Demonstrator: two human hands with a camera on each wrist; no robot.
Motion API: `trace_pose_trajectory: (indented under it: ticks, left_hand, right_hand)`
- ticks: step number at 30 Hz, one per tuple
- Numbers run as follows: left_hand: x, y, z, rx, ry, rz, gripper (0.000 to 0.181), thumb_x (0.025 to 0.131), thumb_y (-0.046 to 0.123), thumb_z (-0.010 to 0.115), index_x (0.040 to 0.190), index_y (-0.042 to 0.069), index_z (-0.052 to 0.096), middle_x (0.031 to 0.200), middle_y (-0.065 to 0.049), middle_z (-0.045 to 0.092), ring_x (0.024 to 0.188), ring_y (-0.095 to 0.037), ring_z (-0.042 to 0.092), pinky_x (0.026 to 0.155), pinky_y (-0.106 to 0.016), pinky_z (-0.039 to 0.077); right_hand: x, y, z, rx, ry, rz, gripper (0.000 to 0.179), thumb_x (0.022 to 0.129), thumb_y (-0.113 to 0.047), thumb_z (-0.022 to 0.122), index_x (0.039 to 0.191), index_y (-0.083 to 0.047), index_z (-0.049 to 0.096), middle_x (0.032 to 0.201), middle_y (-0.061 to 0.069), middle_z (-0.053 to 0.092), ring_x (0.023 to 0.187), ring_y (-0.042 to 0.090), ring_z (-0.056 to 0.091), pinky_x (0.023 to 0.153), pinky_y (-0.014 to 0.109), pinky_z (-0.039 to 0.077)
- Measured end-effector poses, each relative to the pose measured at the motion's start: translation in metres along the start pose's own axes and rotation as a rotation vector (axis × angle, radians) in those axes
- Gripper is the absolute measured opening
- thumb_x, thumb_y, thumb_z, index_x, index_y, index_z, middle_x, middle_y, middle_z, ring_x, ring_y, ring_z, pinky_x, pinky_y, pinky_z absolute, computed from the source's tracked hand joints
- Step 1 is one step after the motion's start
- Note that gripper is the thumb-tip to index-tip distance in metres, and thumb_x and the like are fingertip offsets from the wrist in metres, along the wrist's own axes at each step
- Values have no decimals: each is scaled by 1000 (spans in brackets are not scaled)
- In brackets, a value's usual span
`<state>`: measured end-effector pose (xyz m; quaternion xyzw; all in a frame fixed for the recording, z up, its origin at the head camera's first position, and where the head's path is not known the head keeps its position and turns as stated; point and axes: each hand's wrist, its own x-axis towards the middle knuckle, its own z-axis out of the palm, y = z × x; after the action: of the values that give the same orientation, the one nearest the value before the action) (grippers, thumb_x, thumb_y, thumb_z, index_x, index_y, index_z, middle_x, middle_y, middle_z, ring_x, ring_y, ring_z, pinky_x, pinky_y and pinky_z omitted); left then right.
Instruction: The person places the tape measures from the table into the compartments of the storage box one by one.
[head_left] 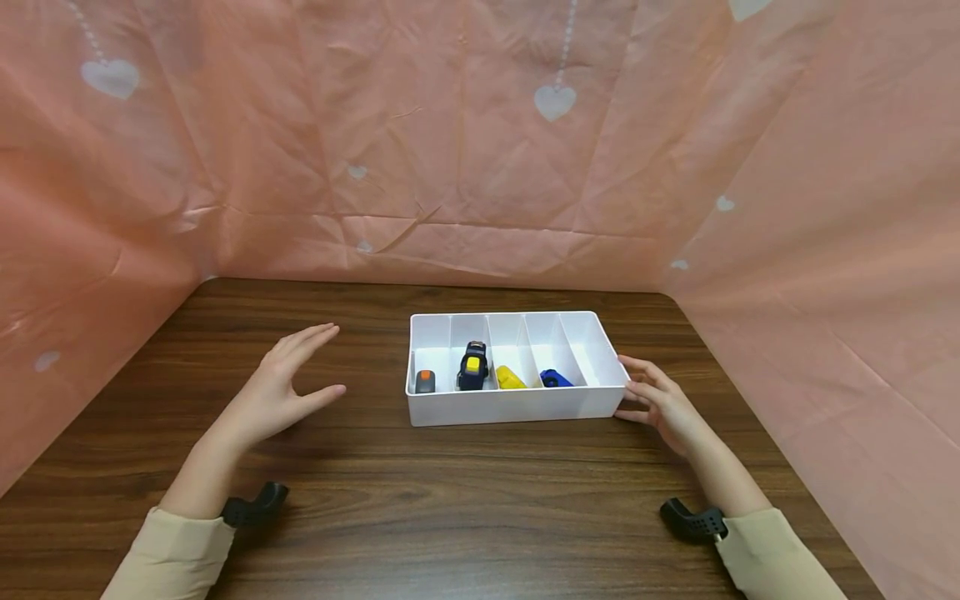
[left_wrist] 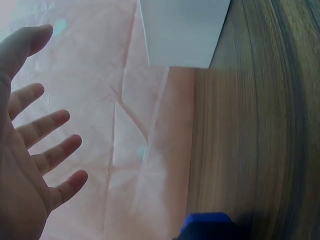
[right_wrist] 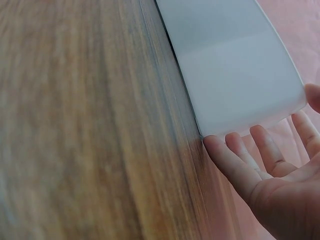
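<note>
A white divided box (head_left: 517, 407) stands on the table, its long side facing me. In its leftmost compartment is a small grey piece with an orange top (head_left: 425, 382). The second compartment holds a dark navy object with a yellow patch (head_left: 472, 367); a yellow piece (head_left: 510, 378) lies in the third and a blue piece (head_left: 555, 379) in the fourth. My right hand (head_left: 666, 406) touches the box's right end with extended fingertips (right_wrist: 260, 135). To the left of the box, apart from it, my left hand (head_left: 281, 392) hovers with fingers spread and holds nothing.
The dark wood table (head_left: 420, 508) is bounded at the back and sides by a pink cloth (head_left: 480, 183) with pale hearts. Black wrist mounts (head_left: 257, 505) sit at both sleeve cuffs. A blurred blue-and-dark shape (left_wrist: 207, 225) shows low in the left wrist view.
</note>
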<state>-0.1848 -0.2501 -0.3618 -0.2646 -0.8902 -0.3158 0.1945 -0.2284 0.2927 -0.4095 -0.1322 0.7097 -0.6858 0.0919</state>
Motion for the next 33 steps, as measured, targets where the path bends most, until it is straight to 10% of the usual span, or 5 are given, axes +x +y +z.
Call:
trace_pose_trajectory:
  ticks: [14, 33]
  left_hand:
    - [-19, -14, -14, -13, -81, -212, 86, 78, 35, 80, 150, 29, 33, 146, -12, 37, 133, -40, 28, 92, -68, 30]
    - [-33, -35, -25, -65, -112, -258, 89, 79, 33, 80, 151, 20, 30, 140, -19, 41, 125, -48, 36, 89, -69, 32]
  right_hand:
    - [0, 0, 0, 7, 8, 8, 43, 102, -16, 47, 142, -7, 38, 119, 6, 48, 101, 17, 62, 80, 43, 52]
    - [1, 0, 1, 6, 13, 22, 43, 101, -16, 49, 141, -8, 39, 120, 5, 48, 101, 16, 62, 80, 43, 52]
